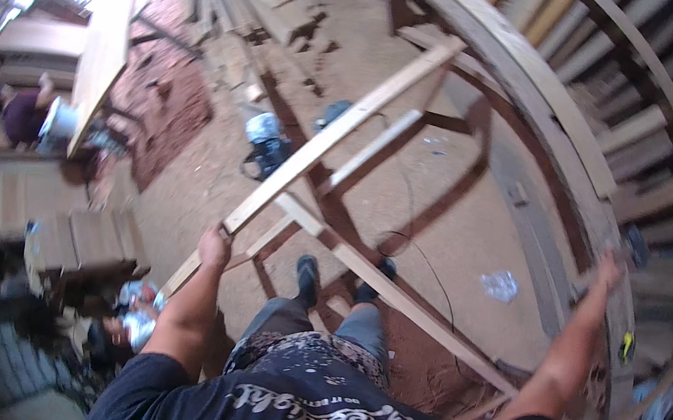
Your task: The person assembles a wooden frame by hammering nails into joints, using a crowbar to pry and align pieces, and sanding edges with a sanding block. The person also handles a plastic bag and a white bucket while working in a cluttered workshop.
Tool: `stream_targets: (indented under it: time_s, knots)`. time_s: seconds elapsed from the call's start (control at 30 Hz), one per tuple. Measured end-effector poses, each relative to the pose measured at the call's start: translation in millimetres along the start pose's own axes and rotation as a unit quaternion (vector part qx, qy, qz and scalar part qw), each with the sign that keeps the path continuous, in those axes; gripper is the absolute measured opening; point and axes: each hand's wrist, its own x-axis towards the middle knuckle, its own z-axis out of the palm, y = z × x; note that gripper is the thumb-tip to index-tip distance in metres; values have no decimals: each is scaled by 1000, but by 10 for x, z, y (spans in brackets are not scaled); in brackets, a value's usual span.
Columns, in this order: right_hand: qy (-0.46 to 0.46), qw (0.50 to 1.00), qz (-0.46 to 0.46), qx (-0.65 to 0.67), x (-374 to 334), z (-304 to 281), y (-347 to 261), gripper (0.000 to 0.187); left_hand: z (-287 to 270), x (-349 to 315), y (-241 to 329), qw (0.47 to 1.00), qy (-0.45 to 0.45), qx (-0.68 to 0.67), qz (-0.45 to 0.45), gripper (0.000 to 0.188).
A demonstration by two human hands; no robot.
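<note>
A pale wooden frame [347, 129] with long rails and crosspieces stands in front of me. My left hand [214, 249] is closed round its long left rail, at the end nearer me. Another pale rail [401, 303] of the frame runs from the middle toward the lower right. My right hand [609, 270] is stretched far out to the right, at the edge of a long wooden bench [568, 182]. It is blurred, and its fingers cannot be made out. Close beside it is a small dark object [636, 247], too smeared to name.
Stacked boards [638, 109] lie beyond the bench. A dark bag [266, 149] and a crumpled clear plastic bag [500, 285] lie on the dirt floor, with a thin cable [429, 266] between. At the left are wooden panels [87, 238], one person [21, 113] and another [126, 326].
</note>
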Motion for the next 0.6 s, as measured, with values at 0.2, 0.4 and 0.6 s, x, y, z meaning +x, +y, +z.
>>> stream_targets:
  time_s: [0.2,0.4,0.6]
  knots:
    - [-61,994,80,32,-233,-425,331,80,107,-68,-127,1000,12,6,-20,49]
    - [5,981,-63,-184,-748,-485,188,63,-15,-148,-137,998,-1,12,-55,54]
    - [171,946,-212,-178,-1169,-529,531,45,17,117,-99,999,-47,-22,4,43]
